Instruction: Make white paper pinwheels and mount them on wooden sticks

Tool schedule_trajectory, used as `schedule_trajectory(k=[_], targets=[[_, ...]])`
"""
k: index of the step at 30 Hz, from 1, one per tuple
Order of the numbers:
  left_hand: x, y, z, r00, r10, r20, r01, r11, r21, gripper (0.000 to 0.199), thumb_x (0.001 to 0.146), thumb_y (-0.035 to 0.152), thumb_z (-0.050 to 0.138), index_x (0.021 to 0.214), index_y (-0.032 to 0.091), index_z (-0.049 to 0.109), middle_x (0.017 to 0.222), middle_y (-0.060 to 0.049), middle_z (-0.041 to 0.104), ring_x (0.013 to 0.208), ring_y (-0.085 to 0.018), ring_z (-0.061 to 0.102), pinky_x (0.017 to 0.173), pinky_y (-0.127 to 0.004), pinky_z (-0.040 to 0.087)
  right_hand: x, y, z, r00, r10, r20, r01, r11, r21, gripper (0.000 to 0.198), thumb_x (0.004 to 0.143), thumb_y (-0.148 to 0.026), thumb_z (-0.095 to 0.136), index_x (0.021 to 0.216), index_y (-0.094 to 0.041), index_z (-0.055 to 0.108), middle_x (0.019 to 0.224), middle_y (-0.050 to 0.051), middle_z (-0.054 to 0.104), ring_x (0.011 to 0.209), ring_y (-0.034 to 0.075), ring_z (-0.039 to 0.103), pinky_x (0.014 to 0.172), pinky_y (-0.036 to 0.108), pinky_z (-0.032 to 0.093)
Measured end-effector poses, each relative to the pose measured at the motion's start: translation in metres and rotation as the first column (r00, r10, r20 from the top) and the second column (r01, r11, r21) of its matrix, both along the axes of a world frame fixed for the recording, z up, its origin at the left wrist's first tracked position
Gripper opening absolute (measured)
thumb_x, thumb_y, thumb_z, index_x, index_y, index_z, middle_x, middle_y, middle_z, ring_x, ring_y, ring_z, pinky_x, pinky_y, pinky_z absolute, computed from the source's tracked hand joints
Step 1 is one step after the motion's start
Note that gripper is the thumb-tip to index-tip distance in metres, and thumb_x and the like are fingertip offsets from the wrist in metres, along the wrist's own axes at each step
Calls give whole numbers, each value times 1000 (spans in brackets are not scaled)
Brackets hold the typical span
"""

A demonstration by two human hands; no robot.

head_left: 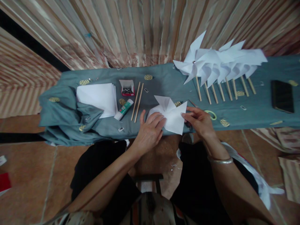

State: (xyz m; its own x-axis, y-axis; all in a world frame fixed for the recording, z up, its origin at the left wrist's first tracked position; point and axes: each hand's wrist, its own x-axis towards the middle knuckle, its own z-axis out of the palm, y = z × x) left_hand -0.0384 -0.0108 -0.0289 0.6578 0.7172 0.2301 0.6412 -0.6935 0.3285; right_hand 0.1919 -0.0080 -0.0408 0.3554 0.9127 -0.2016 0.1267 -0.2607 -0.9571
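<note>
A white paper pinwheel (174, 120), some of its corners folded inward, lies near the front edge of the cloth-covered table. My left hand (152, 128) presses on its left side, fingers curled over the paper and thumb raised. With thumb and fingers, my right hand (198, 120) pinches the pinwheel's right corner. Beside the right hand, scissors show a pale green handle loop (212, 115), the rest partly hidden. Left of the paper lie two wooden sticks (138, 101), a glue stick (124, 109) and a small open box (127, 89) of metal pins.
A stack of white paper (96, 97) lies at the left, partly under a fold of the blue-grey cloth (67, 100). Several finished pinwheels (211, 62) on sticks overlap at the back right. A dark phone (282, 96) lies far right. A striped curtain (140, 31) hangs behind.
</note>
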Motion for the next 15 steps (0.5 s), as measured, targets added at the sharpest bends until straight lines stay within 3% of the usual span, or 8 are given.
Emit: schedule_trajectory(k=[7,15], targets=[[-1,0,-4,998,-33,60,30,998,47,45,90,22,58,134,18,51,138,-13,59,134,-30,47,118,-64,17,-13,-7,6,979,-59,-193,53,998,-35,47,49,-42,89,83,-17,68,54,-4,65,47,10,58,43,20,47],[1,-3,-12,995,-75,60,72,996,49,34,91,22,58,125,16,58,127,-11,66,126,-28,54,117,-64,20,-21,-23,3,979,34,-201,-55,993,-101,65,50,-47,90,101,-18,60,67,-1,72,60,18,70,51,26,57]])
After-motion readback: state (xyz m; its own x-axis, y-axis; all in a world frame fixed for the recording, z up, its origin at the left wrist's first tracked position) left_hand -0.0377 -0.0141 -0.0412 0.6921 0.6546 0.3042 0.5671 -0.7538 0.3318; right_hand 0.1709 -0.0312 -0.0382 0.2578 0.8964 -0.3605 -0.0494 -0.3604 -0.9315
